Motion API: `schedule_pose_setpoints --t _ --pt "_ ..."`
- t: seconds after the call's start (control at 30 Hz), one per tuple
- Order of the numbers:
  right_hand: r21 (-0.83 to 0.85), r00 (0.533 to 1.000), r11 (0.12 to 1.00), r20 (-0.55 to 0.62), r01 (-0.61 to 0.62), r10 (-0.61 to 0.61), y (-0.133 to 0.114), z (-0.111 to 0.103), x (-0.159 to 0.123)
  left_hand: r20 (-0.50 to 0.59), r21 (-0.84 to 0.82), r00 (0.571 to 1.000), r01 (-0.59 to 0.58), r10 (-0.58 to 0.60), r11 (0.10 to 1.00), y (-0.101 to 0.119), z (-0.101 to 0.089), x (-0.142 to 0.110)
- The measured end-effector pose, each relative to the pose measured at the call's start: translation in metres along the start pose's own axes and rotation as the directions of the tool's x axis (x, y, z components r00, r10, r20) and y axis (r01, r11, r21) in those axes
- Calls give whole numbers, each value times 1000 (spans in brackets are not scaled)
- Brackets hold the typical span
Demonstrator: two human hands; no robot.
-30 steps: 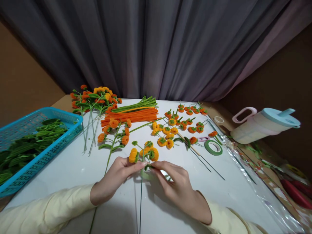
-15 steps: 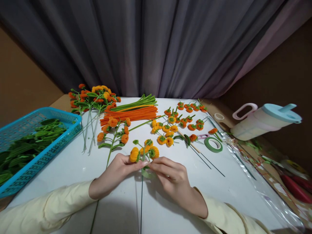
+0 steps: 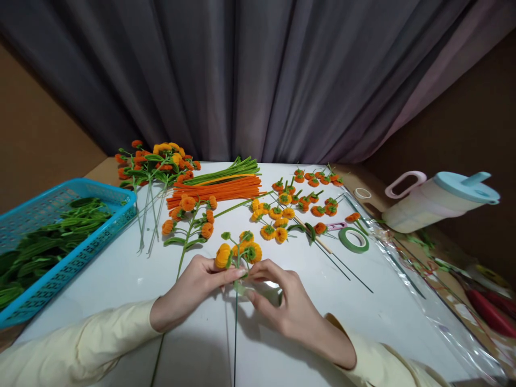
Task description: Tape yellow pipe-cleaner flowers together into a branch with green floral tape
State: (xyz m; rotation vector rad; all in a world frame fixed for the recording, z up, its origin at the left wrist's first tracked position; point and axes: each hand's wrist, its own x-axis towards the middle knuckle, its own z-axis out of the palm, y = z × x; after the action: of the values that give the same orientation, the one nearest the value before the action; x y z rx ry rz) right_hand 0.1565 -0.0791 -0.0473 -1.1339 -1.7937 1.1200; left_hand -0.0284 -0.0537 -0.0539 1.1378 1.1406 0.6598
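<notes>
My left hand (image 3: 201,287) pinches the stem of a yellow pipe-cleaner pumpkin sprig (image 3: 223,255) between thumb and fingers. Several ribbed yellow pumpkins and a small green leaf rise above the grip. A thin dark wire (image 3: 235,344) runs straight down from it. At the stem just below the pumpkins, my right hand (image 3: 282,306) has its fingertips on a pale green strip of floral tape (image 3: 241,288), thumb lower and apart from the forefinger. Something green shows partly behind that hand, too hidden to name.
A blue basket (image 3: 131,201) of green leaves stands left. Orange pipe cleaners (image 3: 217,188), a finished orange sprig (image 3: 187,236) and loose pumpkins (image 3: 281,235) lie ahead. Right are a green tape roll (image 3: 353,239), a tumbler (image 3: 423,207) and clear plastic wrap (image 3: 435,322).
My right thumb has dropped away from the forefinger, opening a gap, and the right wrist has shifted slightly right and down. My left hand keeps its pinch on the sprig.
</notes>
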Motion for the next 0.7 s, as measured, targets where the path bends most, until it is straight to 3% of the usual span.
schedule_pose_setpoints --t 0.1,0.2,0.33,0.4,0.47,0.57,0.7 --pt "159 993 983 89 -96 82 -4 2 5 -1 9 1000 6 -6 1000 1 0 -1" --pt "246 981 951 100 -189 169 0 12 8 -7 10 1000 16 -16 1000 1 1 0" --pt "136 984 975 26 -176 174 9 19 6 -10 -7 1000 13 -13 1000 0 0 0" --pt "-32 999 999 -32 -32 31 11 15 3 -17 4 1000 5 -5 1000 0 0 0" --pt "-262 975 945 -52 195 -215 12 9 0 -25 14 1000 -9 9 1000 0 0 0" --pt "-535 869 720 54 442 -492 13 1 -2 -29 15 999 -23 24 1000 1 0 0" --pt "-678 771 490 181 547 -610 15 -2 0 -22 4 1000 -10 10 1000 3 1 0"
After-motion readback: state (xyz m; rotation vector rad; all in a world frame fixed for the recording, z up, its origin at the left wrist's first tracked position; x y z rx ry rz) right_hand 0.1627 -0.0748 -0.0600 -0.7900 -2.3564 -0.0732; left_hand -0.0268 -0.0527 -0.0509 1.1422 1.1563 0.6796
